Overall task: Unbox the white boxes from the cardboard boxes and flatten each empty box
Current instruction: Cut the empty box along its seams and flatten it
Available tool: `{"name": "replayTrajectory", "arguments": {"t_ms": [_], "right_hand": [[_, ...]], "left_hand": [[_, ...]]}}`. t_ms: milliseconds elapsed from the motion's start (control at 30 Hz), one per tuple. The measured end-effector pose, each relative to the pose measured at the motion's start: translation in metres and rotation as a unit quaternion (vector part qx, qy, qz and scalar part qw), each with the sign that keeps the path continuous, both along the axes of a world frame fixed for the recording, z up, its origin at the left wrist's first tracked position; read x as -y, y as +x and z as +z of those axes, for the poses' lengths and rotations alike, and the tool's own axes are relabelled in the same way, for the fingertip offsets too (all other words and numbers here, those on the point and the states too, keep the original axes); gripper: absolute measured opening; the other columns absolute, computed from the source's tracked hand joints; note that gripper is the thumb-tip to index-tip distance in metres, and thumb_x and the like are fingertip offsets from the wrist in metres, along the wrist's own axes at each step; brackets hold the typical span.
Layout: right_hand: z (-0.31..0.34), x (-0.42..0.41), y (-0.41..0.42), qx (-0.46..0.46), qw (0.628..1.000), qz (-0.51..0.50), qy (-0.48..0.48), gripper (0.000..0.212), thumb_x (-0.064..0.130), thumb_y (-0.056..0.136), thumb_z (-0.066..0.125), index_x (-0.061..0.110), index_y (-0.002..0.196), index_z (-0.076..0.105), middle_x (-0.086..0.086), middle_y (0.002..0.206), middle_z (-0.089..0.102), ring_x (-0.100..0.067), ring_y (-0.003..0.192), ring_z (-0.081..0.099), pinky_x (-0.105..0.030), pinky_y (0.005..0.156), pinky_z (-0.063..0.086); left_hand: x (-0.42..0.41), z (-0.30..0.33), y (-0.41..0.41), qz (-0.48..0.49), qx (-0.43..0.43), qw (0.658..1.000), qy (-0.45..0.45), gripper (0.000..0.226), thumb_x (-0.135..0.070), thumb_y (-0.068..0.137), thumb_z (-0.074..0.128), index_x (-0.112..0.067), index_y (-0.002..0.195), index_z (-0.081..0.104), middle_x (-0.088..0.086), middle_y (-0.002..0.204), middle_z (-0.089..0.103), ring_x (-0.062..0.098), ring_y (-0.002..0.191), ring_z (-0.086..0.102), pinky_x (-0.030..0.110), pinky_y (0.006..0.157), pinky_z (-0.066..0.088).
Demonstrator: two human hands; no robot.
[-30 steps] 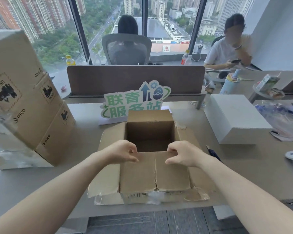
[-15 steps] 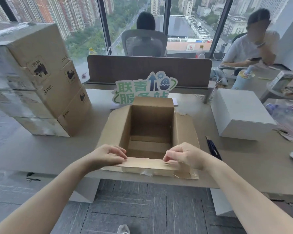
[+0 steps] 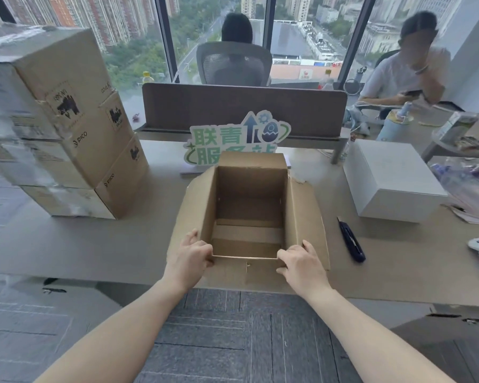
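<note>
- My left hand (image 3: 190, 258) and right hand (image 3: 302, 261) grip the near corners of the open cardboard box (image 3: 249, 205) at the desk (image 3: 94, 244) edge.
- My fingertips are hidden behind its near wall.
- White box (image 3: 390, 181) sits well right.

Hands (image 3: 190, 257) on open cardboard box (image 3: 249, 189) (empty).

Your bare forearms reach forward from bottom corners, converging toward centre. Your left hand (image 3: 190, 258) knuckles up, fingers curled at near left corner of open box (image 3: 249, 205), thumb along outer side. Your right hand (image 3: 302, 261) mirrors it, gripping near right corner
</note>
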State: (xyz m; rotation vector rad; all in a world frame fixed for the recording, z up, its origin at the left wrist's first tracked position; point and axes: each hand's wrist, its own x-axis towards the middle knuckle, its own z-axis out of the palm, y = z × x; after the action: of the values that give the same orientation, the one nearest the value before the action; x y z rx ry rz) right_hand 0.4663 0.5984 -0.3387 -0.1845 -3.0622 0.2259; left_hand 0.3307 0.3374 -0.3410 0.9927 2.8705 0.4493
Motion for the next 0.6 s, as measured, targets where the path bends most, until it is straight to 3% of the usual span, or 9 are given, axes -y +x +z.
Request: {"name": "replayTrajectory", "arguments": {"t_ms": [67, 133, 233, 300, 367, 433, 500, 533, 600], "right_hand": [[-0.007, 0.003, -0.001, -0.039, 0.999, -0.014, 0.000, 0.030, 0.018, 0.062, 0.093, 0.018, 0.077, 0.067, 0.003, 0.068, 0.069, -0.018, 0.076, 0.066, -0.052, 0.104, 0.046], [-0.008, 0.004, -0.002, -0.046, 0.999, -0.012, -0.002, 0.036, 0.016, 0.054, 0.096, 0.019, 0.072, 0.065, 0.004, 0.063, 0.066, -0.017, 0.071, 0.065, -0.050, 0.100, 0.047], [-0.012, 0.005, -0.001, -0.048, 0.998, -0.027, -0.022, 0.035, 0.015, 0.061, 0.093, 0.017, 0.090, 0.073, 0.000, 0.088, 0.075, -0.021, 0.099, 0.069, -0.048, 0.108, 0.040], [-0.009, 0.009, 0.007, -0.073, 0.995, -0.037, -0.050, 0.047, 0.011, 0.068, 0.089, 0.015, 0.111, 0.073, -0.001, 0.114, 0.072, -0.024, 0.122, 0.060, -0.045, 0.114, 0.036], [-0.005, 0.016, 0.025, -0.147, 0.985, -0.052, -0.075, 0.046, 0.008, 0.072, 0.085, 0.013, 0.115, 0.071, 0.000, 0.119, 0.069, -0.025, 0.122, 0.058, -0.044, 0.109, 0.042], [0.001, 0.024, 0.045, -0.214, 0.966, -0.103, -0.105, 0.028, 0.008, 0.077, 0.081, 0.014, 0.103, 0.072, 0.001, 0.105, 0.070, -0.021, 0.102, 0.061, -0.041, 0.091, 0.051], [0.015, 0.031, 0.062, -0.219, 0.930, -0.218, -0.198, 0.005, 0.016, 0.089, 0.071, 0.020, 0.089, 0.068, 0.004, 0.093, 0.070, -0.015, 0.085, 0.061, -0.038, 0.076, 0.053], [0.021, 0.032, 0.063, -0.185, 0.894, -0.294, -0.284, 0.007, 0.025, 0.094, 0.064, 0.022, 0.089, 0.068, 0.005, 0.095, 0.070, -0.015, 0.086, 0.062, -0.036, 0.077, 0.053], [0.020, 0.028, 0.056, -0.073, 0.783, -0.403, -0.468, 0.032, 0.045, 0.098, 0.053, 0.021, 0.113, 0.068, 0.010, 0.116, 0.064, -0.018, 0.110, 0.058, -0.038, 0.095, 0.048]], "left_hand": [[0.001, -0.003, 0.002, 0.012, -0.021, 0.999, 0.024, 0.012, -0.015, 0.076, 0.079, -0.013, 0.077, 0.068, 0.001, 0.092, 0.073, 0.034, 0.135, 0.046, 0.041, 0.087, 0.052], [0.002, -0.002, 0.002, 0.010, -0.025, 0.999, 0.032, 0.011, -0.016, 0.076, 0.079, -0.014, 0.077, 0.068, 0.001, 0.093, 0.073, 0.033, 0.134, 0.047, 0.042, 0.084, 0.053], [0.004, -0.002, -0.002, -0.015, -0.014, 0.999, 0.038, 0.010, -0.018, 0.082, 0.076, -0.013, 0.088, 0.070, 0.003, 0.115, 0.070, 0.033, 0.138, 0.042, 0.046, 0.095, 0.050], [0.009, -0.001, 0.001, -0.023, -0.025, 0.998, 0.061, 0.024, -0.019, 0.082, 0.077, -0.012, 0.104, 0.071, 0.007, 0.134, 0.061, 0.033, 0.137, 0.043, 0.048, 0.104, 0.046], [0.019, 0.000, 0.007, -0.008, -0.059, 0.993, 0.099, 0.036, -0.021, 0.079, 0.080, -0.012, 0.112, 0.068, 0.008, 0.131, 0.060, 0.029, 0.124, 0.052, 0.047, 0.098, 0.049], [0.032, 0.005, 0.016, 0.048, -0.075, 0.984, 0.152, 0.021, -0.024, 0.083, 0.077, -0.015, 0.098, 0.068, 0.004, 0.107, 0.065, 0.026, 0.099, 0.060, 0.042, 0.083, 0.054], [0.041, 0.011, 0.023, 0.138, 0.020, 0.976, 0.166, 0.018, -0.035, 0.091, 0.066, -0.018, 0.084, 0.063, -0.002, 0.087, 0.065, 0.023, 0.082, 0.062, 0.039, 0.073, 0.054], [0.041, 0.015, 0.025, 0.193, 0.106, 0.963, 0.153, 0.027, -0.043, 0.093, 0.061, -0.019, 0.082, 0.062, -0.002, 0.085, 0.066, 0.022, 0.081, 0.063, 0.039, 0.074, 0.053], [0.035, 0.020, 0.020, 0.286, 0.293, 0.896, 0.170, 0.041, -0.055, 0.093, 0.053, -0.016, 0.089, 0.063, 0.003, 0.093, 0.068, 0.023, 0.088, 0.063, 0.040, 0.084, 0.052]]}}
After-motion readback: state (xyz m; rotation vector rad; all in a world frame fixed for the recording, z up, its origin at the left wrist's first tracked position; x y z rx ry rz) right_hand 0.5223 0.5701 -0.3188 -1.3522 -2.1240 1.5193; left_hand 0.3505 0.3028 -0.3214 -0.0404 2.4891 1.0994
